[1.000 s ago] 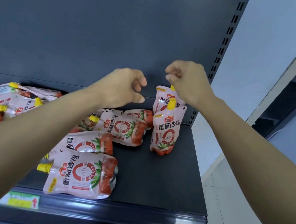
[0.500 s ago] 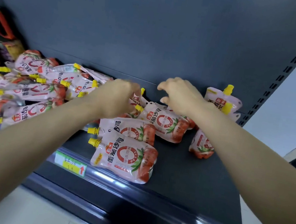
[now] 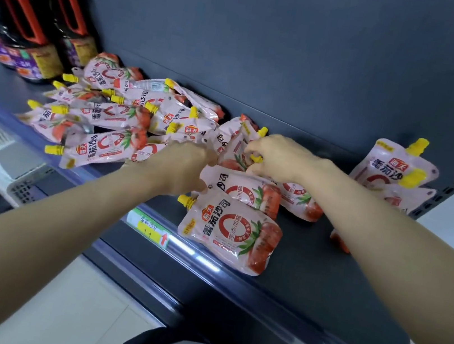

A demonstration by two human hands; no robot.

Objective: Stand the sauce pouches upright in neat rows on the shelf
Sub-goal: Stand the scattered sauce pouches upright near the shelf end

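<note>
Pouch (image 3: 233,233) label: 番茄沙司, 海天.

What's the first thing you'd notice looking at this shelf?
A messy heap of pink tomato-sauce pouches with yellow caps lies flat across the dark grey metal shelf. The left hand and right hand reach into it. Two upright pouches stand far right.

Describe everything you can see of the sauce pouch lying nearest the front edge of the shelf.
The front pouch is a glossy pale pink plastic sachet lying flat, face up, near the shelf's front lip. Its yellow screw cap points left towards the left hand; its red tomato-printed base points right. A big red ring and Chinese lettering mark the front. It looks full and sealed. Another flat pouch overlaps its far edge.
</note>
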